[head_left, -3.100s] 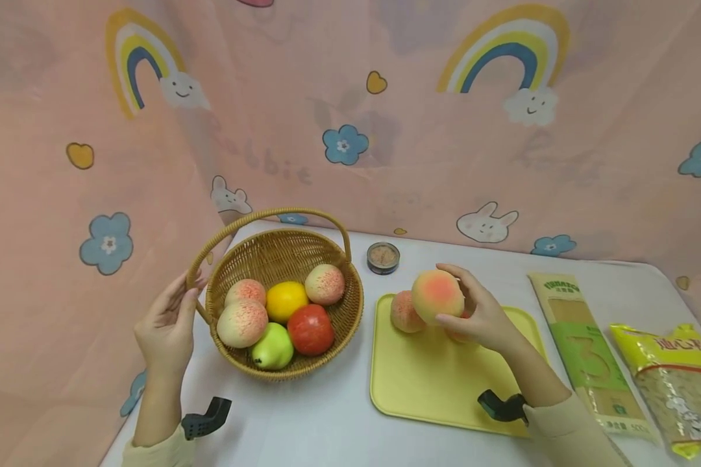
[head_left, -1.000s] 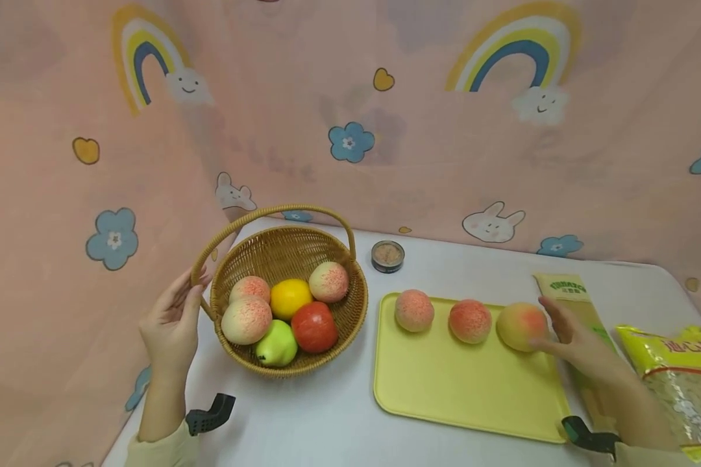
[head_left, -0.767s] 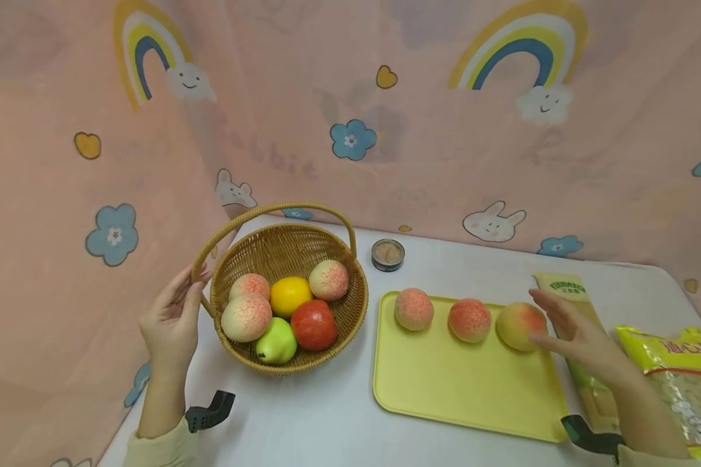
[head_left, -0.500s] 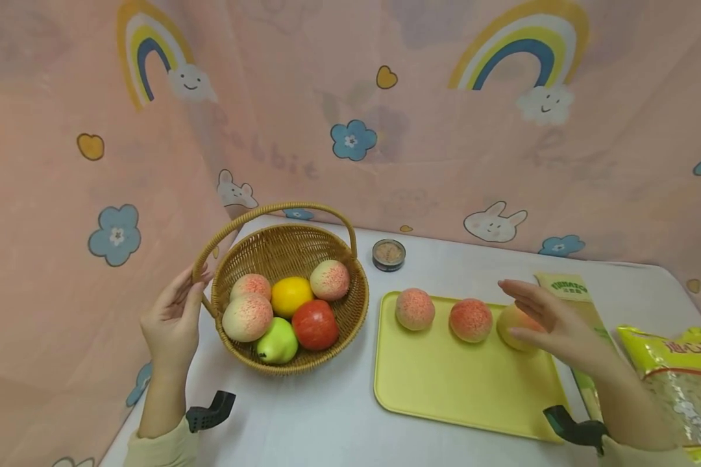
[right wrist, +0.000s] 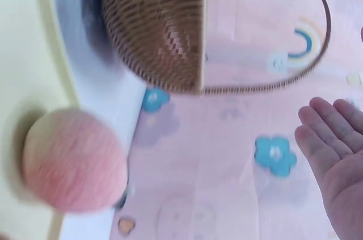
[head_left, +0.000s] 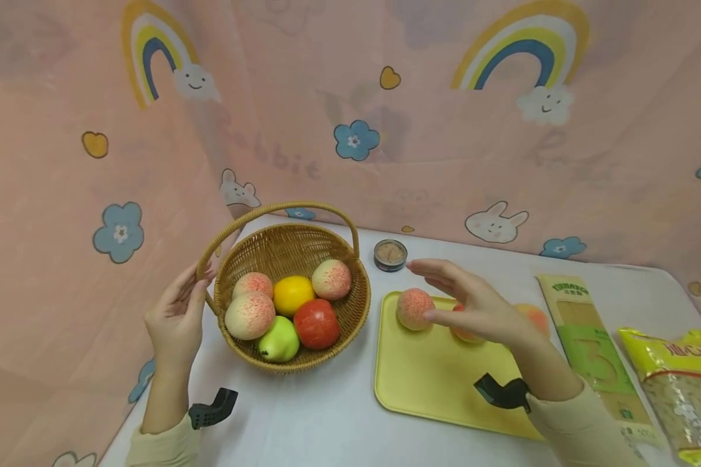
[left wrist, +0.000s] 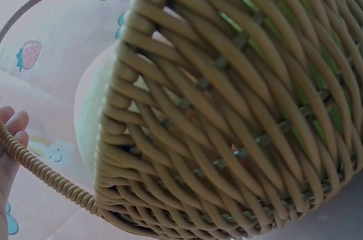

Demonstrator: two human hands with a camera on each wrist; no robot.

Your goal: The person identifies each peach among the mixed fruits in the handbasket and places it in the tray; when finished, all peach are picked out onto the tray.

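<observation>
My left hand holds the left side of the handle of a wicker basket, thumb and fingers about it. The left wrist view shows fingertips against the handle. In the basket lie several peaches, a yellow lemon-like fruit, a red apple and a green pear. My right hand hovers over a yellow tray, fingers extended, holding nothing. Its thumb tip is close to the left peach. Behind the hand, the middle peach and the right peach are partly hidden.
A small round tin stands behind the tray, near the right hand's fingertips. To the right lie a green noodle packet and a clear bag with a yellow top. A printed pink cloth hangs behind the white table.
My right hand set the yellow-orange peach at the tray's right end, let go, and has moved left over the tray toward the left peach. My left hand has stayed at the basket handle.
</observation>
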